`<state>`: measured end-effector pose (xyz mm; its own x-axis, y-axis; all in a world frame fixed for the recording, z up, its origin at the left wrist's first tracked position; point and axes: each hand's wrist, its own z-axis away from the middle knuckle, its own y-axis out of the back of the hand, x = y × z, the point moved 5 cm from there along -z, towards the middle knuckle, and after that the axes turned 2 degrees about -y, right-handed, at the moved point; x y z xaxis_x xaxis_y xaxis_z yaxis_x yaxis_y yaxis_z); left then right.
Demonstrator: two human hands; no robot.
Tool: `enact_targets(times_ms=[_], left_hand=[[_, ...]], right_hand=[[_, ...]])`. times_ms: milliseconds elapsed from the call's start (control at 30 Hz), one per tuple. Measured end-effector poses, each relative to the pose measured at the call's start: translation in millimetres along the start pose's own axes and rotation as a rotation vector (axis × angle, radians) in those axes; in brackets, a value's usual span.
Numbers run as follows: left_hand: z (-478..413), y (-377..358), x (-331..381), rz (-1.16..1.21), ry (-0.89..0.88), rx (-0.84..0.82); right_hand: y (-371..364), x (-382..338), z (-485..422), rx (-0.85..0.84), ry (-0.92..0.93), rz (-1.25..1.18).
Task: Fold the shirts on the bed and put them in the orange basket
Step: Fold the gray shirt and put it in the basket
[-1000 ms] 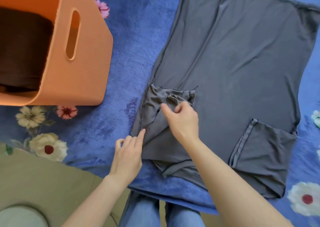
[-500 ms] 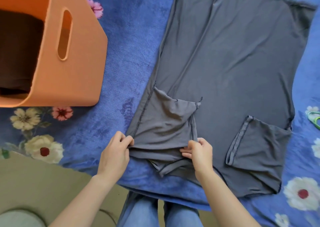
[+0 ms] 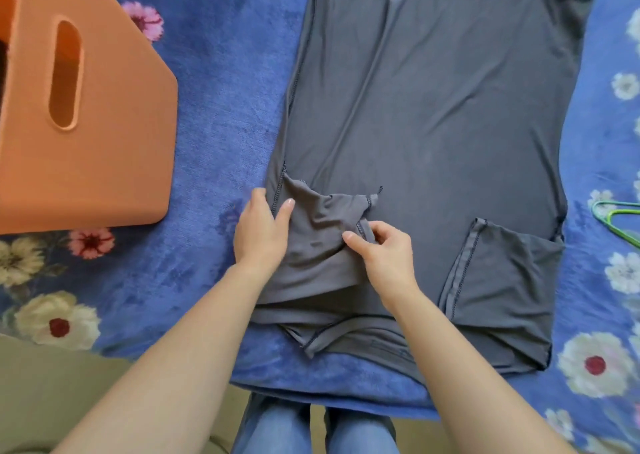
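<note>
Left hand (image 3: pixel 261 235) flat; right hand (image 3: pixel 384 256) pinches smooth shirt (image 3: pixel 433 107)

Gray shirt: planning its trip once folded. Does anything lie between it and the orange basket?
Nothing visible does. Only bare floral blanket separates the gray shirt from the orange basket; the green hanger lies on the shirt's other side, off that path.

I saw the orange basket (image 3: pixel 104 149) cut off by the left and top edges, its inside hidden from me, while the grey shirt (image 3: pixel 433 107) ran past the top and the green hanger (image 3: pixel 616 215) past the right.
</note>
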<state>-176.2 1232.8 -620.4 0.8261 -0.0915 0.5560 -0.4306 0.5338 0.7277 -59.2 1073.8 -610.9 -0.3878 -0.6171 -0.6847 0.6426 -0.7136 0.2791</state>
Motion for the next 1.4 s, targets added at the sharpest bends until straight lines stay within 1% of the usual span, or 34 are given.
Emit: enact_targets(times_ms=[33,100,133,200,267,300,333,367,400,433,500,533,567,600,667,733,800,900,933,967,1000,1033,1100,1133,1167,1200,1267,1333,1367,1400], left_hand=[[-7.5,0.4,2.7,-0.008,-0.01,0.03],[-18.2,12.1,-3.2,0.008,-0.016,0.15],[-20.9,17.6,-9.9,0.019,-0.012,0.185],[-23.3,20.9,-24.3,0.044,-0.009,0.196],[-16.4,21.7,-30.5,0.081,-0.01,0.219],[-6.7,24.1,-29.7,0.078,-0.041,0.25],[6.7,26.2,-27.0,0.03,-0.116,0.28],[24.8,25.5,-21.2,-0.052,-0.227,0.265],[47.6,20.8,-14.7,-0.137,-0.373,0.189],[71.9,12.7,-11.1,-0.223,-0.541,0.065],[120.6,-9.8,-14.8,-0.413,-0.87,-0.221],[135.9,-20.0,-25.2,-0.53,-0.983,-0.322],[145.4,-29.2,-35.2,-0.66,-1.048,-0.397],[146.6,-35.8,-43.1,-0.78,-1.062,-0.439],[136.7,-43.1,-47.3,-0.917,-1.003,-0.454],[127.3,-47.7,-40.3,-0.993,-1.038,-0.446],[118.4,-48.9,-32.2,-1.104,-1.025,-0.562],[119.8,-45.3,-4.0,-1.182,-1.111,-0.596],[121.8,-44.1,-7.4,-1.196,-1.116,-0.653],[126.2,-40.4,-11.0,-1.282,-1.023,-0.829],[130.5,-35.9,-12.4,-1.353,-0.938,-0.943],[133.4,-32.9,-9.8,-1.377,-0.894,-0.971],[134.1,-32.3,1.4,-1.345,-0.852,-0.946],[131.4,-34.5,15.7,-1.222,-0.865,-0.889],[126.8,-37.7,29.0,-1.083,-0.863,-0.803],[116.6,-41.8,46.1,-0.973,-0.883,-0.699],[91.0,-44.7,78.6,-0.77,-0.881,-0.49],[58.5,-52.3,101.9,-0.675,-0.691,-0.436],[38.6,-55.7,113.5,-0.636,-0.597,-0.393],[20.9,-58.4,124.8,-0.593,-0.541,-0.335]], right_hand=[[4.9,-0.7,0.3,0.04,0.06,-0.009],[13.6,5.2,-2.3,0.098,0.1,0.019],[16.5,10.2,-3.0,0.107,0.097,0.071],[22.3,22.2,-0.4,0.112,0.116,0.226],[34.1,29.3,9.7,0.138,0.217,0.387],[41.9,31.3,18.7,0.151,0.295,0.483],[49.5,33.4,28.2,0.159,0.388,0.595],[57.9,36.1,39.1,0.153,0.492,0.712],[66.6,42.0,50.9,0.123,0.59,0.83],[73.2,51.9,60.9,0.068,0.672,0.953],[87.1,79.8,78.0,-0.095,0.736,1.207],[93.3,94.2,81.6,-0.183,0.724,1.31],[102.9,108.4,85.6,-0.241,0.695,1.388],[111.2,119.0,86.7,-0.256,0.669,1.443],[123.4,129.9,83.7,-0.182,0.626,1.489],[128.9,132.1,75.3,-0.08,0.621,1.464],[128.0,128.5,66.5,-0.055,0.654,1.414],[133.2,124.0,58.8,-0.111,0.699,1.349],[136.1,124.2,60.4,-0.151,0.727,1.353],[140.4,124.5,63.5,-0.19,0.734,1.365],[144.3,125.1,66.9,-0.242,0.718,1.382],[147.2,120.7,68.6,-0.313,0.676,1.399],[146.5,105.0,68.6,-0.436,0.618,1.42],[145.7,92.0,63.7,-0.489,0.569,1.421],[143.6,76.6,57.3,-0.495,0.543,1.382],[142.8,59.0,46.3,-0.467,0.512,1.299],[145.5,23.9,17.3,-0.302,0.453,1.094],[155.6,-1.8,-21.8,-0.11,0.398,0.975],[161.0,-12.8,-44.5,-0.042,0.344,0.919],[165.7,-23.5,-63.0,0.006,0.296,0.864]])
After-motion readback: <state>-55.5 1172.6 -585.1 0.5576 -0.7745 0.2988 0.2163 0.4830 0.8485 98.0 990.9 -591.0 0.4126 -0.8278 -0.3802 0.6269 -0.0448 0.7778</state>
